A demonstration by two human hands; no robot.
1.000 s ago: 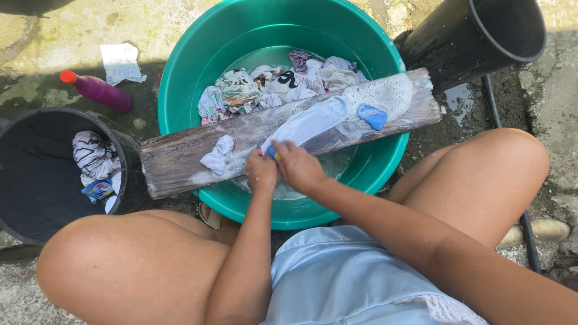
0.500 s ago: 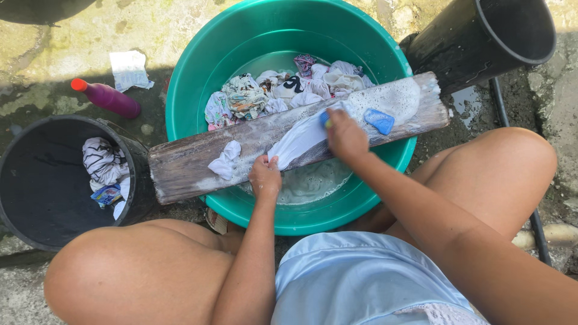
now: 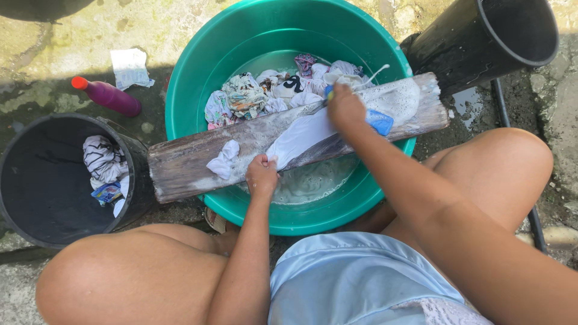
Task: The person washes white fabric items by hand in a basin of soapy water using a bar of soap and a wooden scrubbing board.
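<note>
On wet, stained concrete, a green basin (image 3: 186, 90) carries a wooden plank (image 3: 180, 165) across its rim. Your left hand (image 3: 262, 174) pins the white cloth's (image 3: 301, 135) near end, fingers clamped on it. Your right hand (image 3: 344, 107), toward 1 o'clock, grips what seems a brush. The cloth lies soapy and stretched; a heap of clothes (image 3: 253, 93) at 12 o'clock waits unwashed.

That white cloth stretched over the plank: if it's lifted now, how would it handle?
The white cloth looks soaked and soapy on the wooden plank, so it would likely hang limp and drip. Suds suggest it is slippery. The left hand pins its near end; the right hand presses farther along, so it probably slides if released.
</note>
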